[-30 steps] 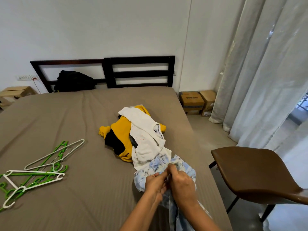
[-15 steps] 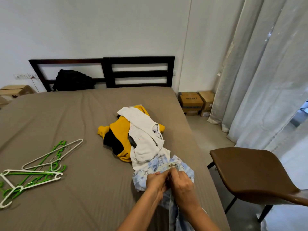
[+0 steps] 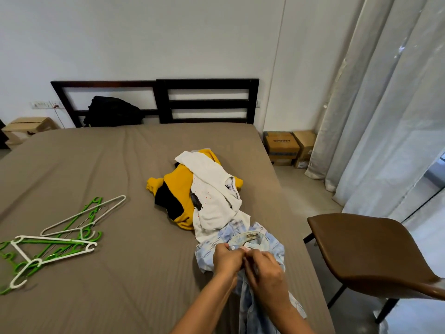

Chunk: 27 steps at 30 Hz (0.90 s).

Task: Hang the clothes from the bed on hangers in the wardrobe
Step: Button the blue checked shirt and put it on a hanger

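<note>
A light blue checked shirt (image 3: 271, 242) lies at the near right of the bed (image 3: 96, 165), its collar facing up. My left hand (image 3: 226, 260) and my right hand (image 3: 263, 273) meet just below the collar, and both pinch the shirt's front there. Behind it a white T-shirt (image 3: 212, 201) is draped over a yellow and black garment (image 3: 175, 189). Several green and white hangers (image 3: 55, 239) lie in a loose heap at the bed's left. No wardrobe is in view.
A brown chair (image 3: 370, 251) stands close to the bed's right side. Cardboard boxes (image 3: 286, 147) sit on the floor by the curtains (image 3: 385, 104). A black bag (image 3: 112, 112) leans on the dark headboard (image 3: 207, 102). Another box (image 3: 29, 126) is at the far left.
Both hands stay on the shirt below its collar, with small finger movements. The collar now lies more open. The view has shifted slightly.
</note>
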{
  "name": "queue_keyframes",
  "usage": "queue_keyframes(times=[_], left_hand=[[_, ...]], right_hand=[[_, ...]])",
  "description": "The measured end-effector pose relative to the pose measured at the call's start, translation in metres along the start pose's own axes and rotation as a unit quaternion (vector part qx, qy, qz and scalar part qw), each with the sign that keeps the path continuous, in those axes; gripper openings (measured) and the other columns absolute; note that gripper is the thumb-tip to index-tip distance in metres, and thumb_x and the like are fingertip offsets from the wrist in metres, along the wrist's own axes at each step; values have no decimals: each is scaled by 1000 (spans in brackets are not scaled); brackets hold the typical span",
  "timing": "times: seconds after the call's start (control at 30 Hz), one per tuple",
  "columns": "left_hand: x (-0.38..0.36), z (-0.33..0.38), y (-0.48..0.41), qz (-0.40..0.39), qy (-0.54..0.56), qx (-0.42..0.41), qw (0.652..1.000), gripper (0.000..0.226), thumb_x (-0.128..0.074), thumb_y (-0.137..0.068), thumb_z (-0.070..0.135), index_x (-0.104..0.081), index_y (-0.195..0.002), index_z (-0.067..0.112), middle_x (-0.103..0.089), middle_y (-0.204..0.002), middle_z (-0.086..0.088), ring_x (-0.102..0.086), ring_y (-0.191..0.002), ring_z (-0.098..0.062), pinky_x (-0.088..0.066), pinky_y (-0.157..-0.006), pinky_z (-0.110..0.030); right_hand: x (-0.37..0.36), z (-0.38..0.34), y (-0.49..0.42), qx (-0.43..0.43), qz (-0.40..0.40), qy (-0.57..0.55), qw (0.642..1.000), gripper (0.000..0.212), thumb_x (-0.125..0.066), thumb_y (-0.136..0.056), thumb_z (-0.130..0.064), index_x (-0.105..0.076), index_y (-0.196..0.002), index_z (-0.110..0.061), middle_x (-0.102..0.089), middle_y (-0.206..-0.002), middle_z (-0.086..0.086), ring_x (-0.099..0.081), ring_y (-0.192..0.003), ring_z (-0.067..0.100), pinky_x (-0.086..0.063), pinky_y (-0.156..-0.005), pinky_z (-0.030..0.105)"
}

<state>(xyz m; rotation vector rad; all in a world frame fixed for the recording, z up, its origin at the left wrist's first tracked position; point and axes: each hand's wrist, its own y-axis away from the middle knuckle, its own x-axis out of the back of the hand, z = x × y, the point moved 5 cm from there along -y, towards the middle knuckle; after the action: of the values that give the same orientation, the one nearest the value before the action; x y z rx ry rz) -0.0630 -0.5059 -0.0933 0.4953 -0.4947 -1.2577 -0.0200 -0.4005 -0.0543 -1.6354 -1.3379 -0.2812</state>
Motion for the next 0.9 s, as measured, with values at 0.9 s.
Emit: queue_keyframes(times=[0.9], left_hand=[[9,-10,-6,40,-14,-71,997,27,-67,-85,16,-47,-99,4,-66,-89,-10,-64,-82,-22,-55,-74,-35]], right_hand=[[-10,18,-16,-295,-98,-168,936,20,-68,-82,-7,-58,-81,-24,-61,-66,-12,-59,-68,-13,-43,-58,4]])
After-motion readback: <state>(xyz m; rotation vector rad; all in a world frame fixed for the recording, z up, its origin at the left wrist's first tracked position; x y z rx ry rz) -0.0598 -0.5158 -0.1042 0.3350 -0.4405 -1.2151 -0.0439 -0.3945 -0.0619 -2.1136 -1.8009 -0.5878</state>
